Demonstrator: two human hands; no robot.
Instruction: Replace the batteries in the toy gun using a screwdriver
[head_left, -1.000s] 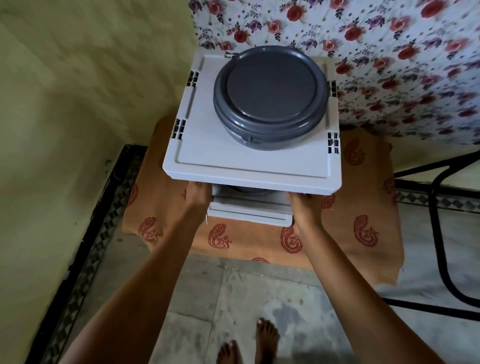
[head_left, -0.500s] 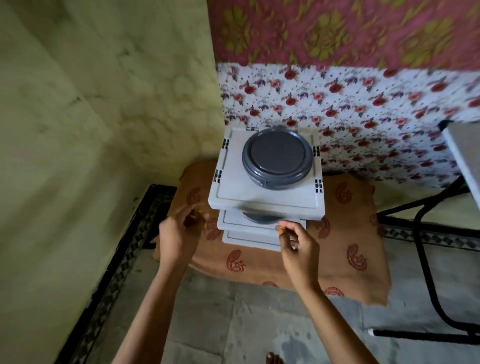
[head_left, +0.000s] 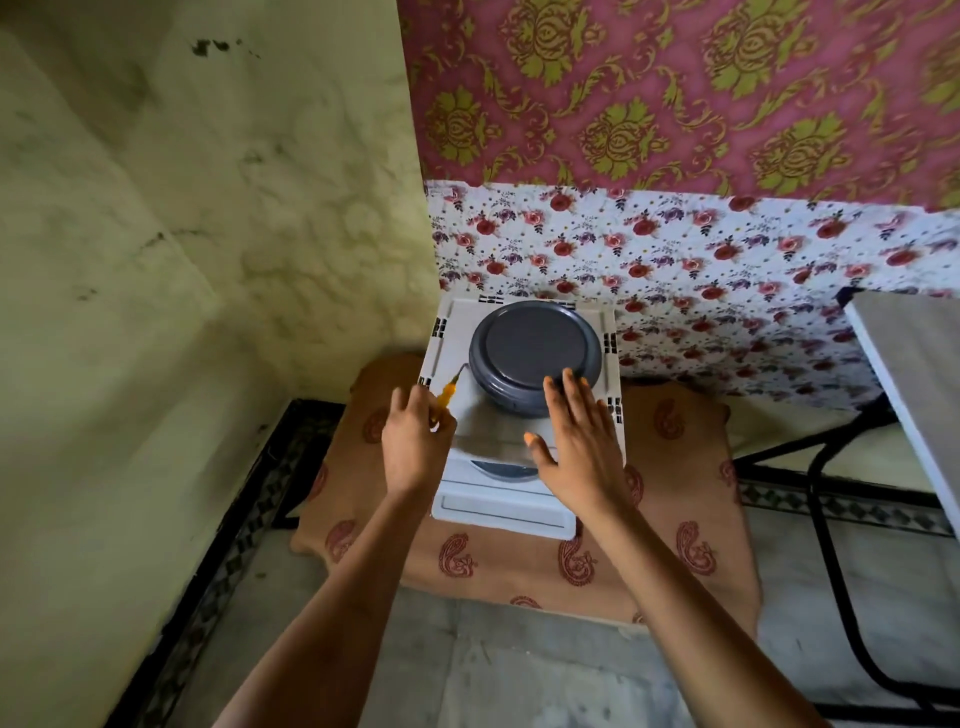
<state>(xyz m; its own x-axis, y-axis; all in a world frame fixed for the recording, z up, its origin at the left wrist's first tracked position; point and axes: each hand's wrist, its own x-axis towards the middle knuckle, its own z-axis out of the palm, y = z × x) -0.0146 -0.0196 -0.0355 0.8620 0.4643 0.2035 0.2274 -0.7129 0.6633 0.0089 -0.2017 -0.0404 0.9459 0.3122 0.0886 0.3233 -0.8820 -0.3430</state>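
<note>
I stand facing a corner, and the open room is all on my side: pale, mottled stone floor tiles (head_left: 519, 675) run from my feet to a brown cloth printed with red paisley shapes (head_left: 675, 519), whose front edge hangs loose over a low support. On the cloth stands a white square plastic drawer unit (head_left: 449, 338). Its back is close to the wall covering of small red and purple flowers (head_left: 727, 260), and its left side is near the stained yellow-green plaster wall (head_left: 208, 260), so there is little room behind it or to its left. A glossy dark grey round container with a flat, rimmed lid (head_left: 535, 348) takes up most of the unit's smooth top, leaving bare strips along the left and front edges. My left hand (head_left: 415, 441) is curled around the orange-handled screwdriver (head_left: 445, 396), whose thin metal shaft points up and away over the unit's front left corner. My right hand (head_left: 576, 441) is released, fingers straight and spread, palm down over the unit's front right. Its fingertips reach the container's near rim, though I cannot tell whether they touch it. Below my hands a drawer front juts forward, and a grey curved shape (head_left: 504, 470) shows in the gap above it. To the right, the pale grey edge of a tabletop (head_left: 914, 374) and its black tubular metal frame (head_left: 831, 493) close off that side. A black patterned border (head_left: 234, 519) edges the floor on the left.
</note>
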